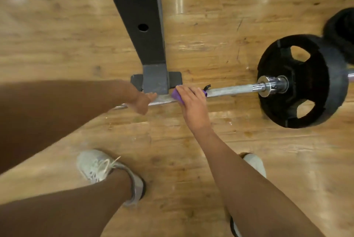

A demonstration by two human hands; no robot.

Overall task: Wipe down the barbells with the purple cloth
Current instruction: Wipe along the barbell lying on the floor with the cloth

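Left hand [142, 100] curled round barbell shaft [229, 91], right hand [191, 100] clasping purple cloth [177, 97] around it beside rack hook [155, 81], black plate [310, 76] further right

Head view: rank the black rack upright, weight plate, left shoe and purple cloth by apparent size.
1. The black rack upright and weight plate: similar area, not ranked.
2. The left shoe, partly hidden by the leg.
3. The purple cloth, mostly covered by the right hand.
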